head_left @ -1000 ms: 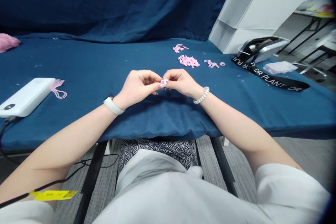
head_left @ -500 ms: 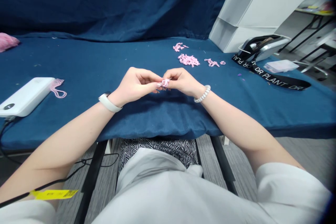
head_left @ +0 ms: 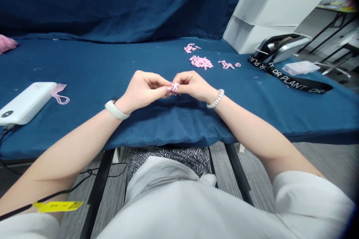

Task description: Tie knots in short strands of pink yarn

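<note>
Between my hands is a small looped piece of pink cord (head_left: 175,87), mostly covered by the fingertips. My left hand (head_left: 146,89) pinches it from the left with thumb and forefinger. From the right, my right hand (head_left: 193,85) pinches the same piece, and the fingertips of both hands nearly meet. The hands are over the front part of the blue cloth. Beyond them lies a pile of small pink cord pieces (head_left: 201,62), with smaller groups of pink pieces (head_left: 191,48) behind it and pink loops (head_left: 226,64) to its right.
At left, a white power bank (head_left: 27,103) with a cable lies beside pink cord strands (head_left: 61,95). A black lettered strap (head_left: 291,82), a grey bag (head_left: 284,49) and a clear plastic box (head_left: 301,68) are at right. White boxes (head_left: 277,5) stand behind. Pink material (head_left: 7,44) sits far left.
Both hands stay together at nearly the same spot. The pink cord between the fingertips looks slightly more bunched and covered. The whole view has shifted a little.
</note>
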Motion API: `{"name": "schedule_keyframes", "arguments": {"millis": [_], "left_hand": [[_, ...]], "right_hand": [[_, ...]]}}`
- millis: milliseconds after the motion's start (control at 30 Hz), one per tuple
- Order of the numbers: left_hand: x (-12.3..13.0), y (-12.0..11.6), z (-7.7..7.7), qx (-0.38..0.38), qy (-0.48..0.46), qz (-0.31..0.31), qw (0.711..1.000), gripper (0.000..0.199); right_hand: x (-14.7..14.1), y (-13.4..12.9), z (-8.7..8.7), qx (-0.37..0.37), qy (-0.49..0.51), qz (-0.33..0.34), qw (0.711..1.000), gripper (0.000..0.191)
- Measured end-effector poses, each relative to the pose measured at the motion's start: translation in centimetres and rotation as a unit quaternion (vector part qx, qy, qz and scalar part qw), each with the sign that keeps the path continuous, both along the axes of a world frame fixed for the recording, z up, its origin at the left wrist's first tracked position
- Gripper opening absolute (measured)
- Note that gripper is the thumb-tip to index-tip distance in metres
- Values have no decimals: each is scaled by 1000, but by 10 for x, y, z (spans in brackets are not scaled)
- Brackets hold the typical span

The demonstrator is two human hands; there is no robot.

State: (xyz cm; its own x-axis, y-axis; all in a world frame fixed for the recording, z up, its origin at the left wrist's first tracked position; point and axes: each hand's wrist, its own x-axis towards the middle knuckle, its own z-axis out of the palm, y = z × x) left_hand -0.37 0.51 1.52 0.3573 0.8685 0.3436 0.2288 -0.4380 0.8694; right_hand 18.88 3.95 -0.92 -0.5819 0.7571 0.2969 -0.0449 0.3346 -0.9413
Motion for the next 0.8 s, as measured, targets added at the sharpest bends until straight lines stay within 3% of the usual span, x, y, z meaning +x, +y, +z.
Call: {"name": "schedule_keyframes", "arguments": {"millis": [300, 467, 800], "left_hand": [[4, 4, -5, -15, -49, 51, 997, 19], [4, 9, -9, -54, -97, 53, 992, 20], [7, 6, -7, -67, -97, 45, 992, 20]], "right_hand": [[-6, -7, 2, 69, 4, -86, 994, 47], [-6, -10, 2, 114, 14, -119, 986, 45], [-10, -19, 9, 184, -11, -203, 962, 45]]}}
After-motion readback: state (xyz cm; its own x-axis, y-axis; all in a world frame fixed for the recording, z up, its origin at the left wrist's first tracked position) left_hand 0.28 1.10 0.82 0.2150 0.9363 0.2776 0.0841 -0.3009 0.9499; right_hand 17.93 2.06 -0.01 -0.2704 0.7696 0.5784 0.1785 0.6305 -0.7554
